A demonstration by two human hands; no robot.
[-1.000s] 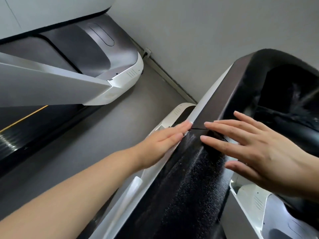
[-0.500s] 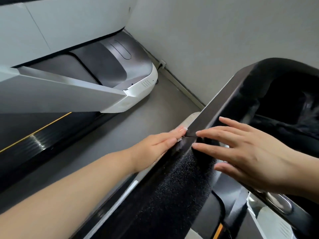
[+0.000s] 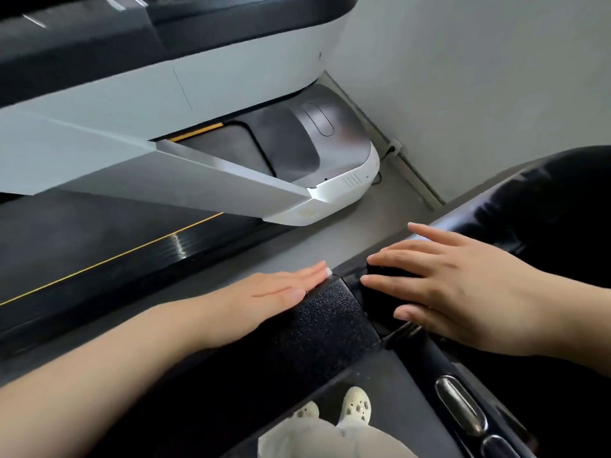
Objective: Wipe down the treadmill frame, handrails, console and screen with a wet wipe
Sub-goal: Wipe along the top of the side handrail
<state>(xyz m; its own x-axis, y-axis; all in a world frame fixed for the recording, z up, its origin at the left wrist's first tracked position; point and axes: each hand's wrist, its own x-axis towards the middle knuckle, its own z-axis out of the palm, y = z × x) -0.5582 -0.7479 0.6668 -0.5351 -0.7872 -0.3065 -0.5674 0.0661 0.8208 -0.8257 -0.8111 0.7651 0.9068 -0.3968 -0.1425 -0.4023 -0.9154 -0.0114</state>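
My left hand (image 3: 271,294) lies flat with straight fingers on the outer edge of the black textured handrail (image 3: 317,328) of the treadmill I stand on. A small bit of white, perhaps a wet wipe (image 3: 328,271), shows at its fingertips. My right hand (image 3: 463,285) rests spread, fingers straight, on the glossy black console end (image 3: 535,200) just right of the rail's seam. Silver grip sensors (image 3: 461,404) sit on the bar at lower right.
A second treadmill stands to the left, with a white frame arm (image 3: 185,173), grey motor cover (image 3: 297,140) and black belt (image 3: 82,246). Grey floor (image 3: 373,213) runs between the machines. A pale wall (image 3: 479,77) with a power socket (image 3: 395,147) is ahead. My shoes (image 3: 355,406) show below.
The view tilted down and back, bringing the shoes and grip sensors into sight. Both hands stayed flat and slid back along the rail toward me, the left more onto the textured part.
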